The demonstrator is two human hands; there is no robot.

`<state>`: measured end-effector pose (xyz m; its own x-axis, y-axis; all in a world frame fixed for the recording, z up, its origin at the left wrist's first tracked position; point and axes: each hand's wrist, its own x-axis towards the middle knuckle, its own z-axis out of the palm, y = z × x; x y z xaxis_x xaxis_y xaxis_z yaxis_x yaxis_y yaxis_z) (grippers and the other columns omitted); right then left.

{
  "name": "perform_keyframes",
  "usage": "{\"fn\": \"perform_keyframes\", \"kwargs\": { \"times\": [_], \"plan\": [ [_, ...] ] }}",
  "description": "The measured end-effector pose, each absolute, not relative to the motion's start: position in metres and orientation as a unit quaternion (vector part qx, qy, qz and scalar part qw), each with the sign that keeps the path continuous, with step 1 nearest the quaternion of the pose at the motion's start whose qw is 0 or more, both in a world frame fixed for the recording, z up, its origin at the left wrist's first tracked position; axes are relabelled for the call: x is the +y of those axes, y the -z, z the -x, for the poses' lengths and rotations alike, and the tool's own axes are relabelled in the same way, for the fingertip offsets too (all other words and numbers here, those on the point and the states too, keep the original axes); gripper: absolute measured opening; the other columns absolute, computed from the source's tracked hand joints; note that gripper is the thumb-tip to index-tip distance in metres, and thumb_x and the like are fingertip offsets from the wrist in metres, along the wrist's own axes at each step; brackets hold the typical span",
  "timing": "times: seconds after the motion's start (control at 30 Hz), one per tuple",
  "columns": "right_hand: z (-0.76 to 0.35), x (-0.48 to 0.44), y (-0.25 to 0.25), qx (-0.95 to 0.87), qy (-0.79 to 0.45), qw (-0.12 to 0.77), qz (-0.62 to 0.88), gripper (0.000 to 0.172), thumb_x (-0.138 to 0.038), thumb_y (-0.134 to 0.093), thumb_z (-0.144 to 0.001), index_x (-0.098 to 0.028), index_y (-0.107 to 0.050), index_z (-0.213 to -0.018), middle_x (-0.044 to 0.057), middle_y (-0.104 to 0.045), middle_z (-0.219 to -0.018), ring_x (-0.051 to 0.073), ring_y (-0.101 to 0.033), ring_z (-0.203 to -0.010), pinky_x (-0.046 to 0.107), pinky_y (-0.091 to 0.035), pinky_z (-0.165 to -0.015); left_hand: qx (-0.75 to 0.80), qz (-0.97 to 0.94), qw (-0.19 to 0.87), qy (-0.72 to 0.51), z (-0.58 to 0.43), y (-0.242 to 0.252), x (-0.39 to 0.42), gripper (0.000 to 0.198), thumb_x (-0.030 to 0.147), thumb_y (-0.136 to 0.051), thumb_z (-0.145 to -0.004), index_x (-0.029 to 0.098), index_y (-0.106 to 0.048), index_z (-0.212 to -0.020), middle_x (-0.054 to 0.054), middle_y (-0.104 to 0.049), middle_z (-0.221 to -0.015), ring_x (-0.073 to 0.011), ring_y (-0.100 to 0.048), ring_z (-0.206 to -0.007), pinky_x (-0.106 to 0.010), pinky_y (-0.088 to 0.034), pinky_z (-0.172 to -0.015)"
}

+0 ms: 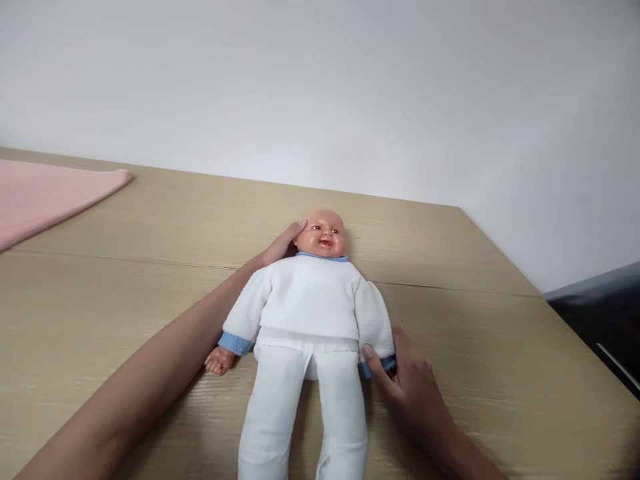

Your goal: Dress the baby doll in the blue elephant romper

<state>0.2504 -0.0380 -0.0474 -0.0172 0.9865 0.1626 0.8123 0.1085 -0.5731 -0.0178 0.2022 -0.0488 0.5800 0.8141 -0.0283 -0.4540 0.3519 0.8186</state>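
A baby doll (307,313) in a white top with blue cuffs and white trousers lies on its back on the wooden table (100,280), head toward the wall. My left hand (283,245) cups the side and back of the doll's head, fingers curved round it. My right hand (405,383) rests at the doll's far arm, thumb and fingers closed on the blue cuff of the sleeve.
A pink cloth (45,197) lies flat at the table's far left corner. A white wall stands behind the table. A dark object (600,320) sits past the table's right edge.
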Motion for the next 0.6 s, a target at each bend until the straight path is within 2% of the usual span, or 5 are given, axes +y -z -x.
{"fn": "perform_keyframes", "kwargs": {
  "times": [0.2,0.37,0.6],
  "plan": [
    [-0.251,-0.038,0.048,-0.695,-0.166,0.266,0.647,0.039,-0.06,-0.053,-0.109,-0.023,-0.064,-0.109,0.009,-0.074,-0.095,0.03,-0.072,-0.088,0.041,-0.055,-0.076,0.212,-0.41,0.798,-0.387,0.019,0.045,0.197,0.063,0.064,-0.061,-0.107,0.014,-0.077,-0.142,-0.018,-0.076,-0.147,-0.0417,-0.067,-0.145,-0.054,-0.051,-0.129],
    [-0.251,-0.039,0.047,-0.694,-0.168,0.268,0.646,0.039,-0.058,-0.054,-0.109,-0.022,-0.065,-0.119,0.009,-0.076,-0.101,0.03,-0.074,-0.091,0.04,-0.055,-0.078,0.212,-0.407,0.82,-0.341,0.02,0.036,0.188,0.07,0.07,-0.058,-0.105,0.012,-0.079,-0.138,-0.02,-0.075,-0.148,-0.044,-0.065,-0.147,-0.055,-0.054,-0.127],
    [-0.25,-0.039,0.046,-0.695,-0.167,0.263,0.649,0.039,-0.059,-0.054,-0.109,-0.023,-0.065,-0.116,0.009,-0.076,-0.097,0.031,-0.074,-0.089,0.04,-0.055,-0.076,0.232,-0.4,0.811,-0.36,0.019,0.04,0.194,0.067,0.068,-0.059,-0.106,0.014,-0.077,-0.141,-0.018,-0.074,-0.15,-0.0419,-0.065,-0.148,-0.053,-0.048,-0.132]
  ]
}}
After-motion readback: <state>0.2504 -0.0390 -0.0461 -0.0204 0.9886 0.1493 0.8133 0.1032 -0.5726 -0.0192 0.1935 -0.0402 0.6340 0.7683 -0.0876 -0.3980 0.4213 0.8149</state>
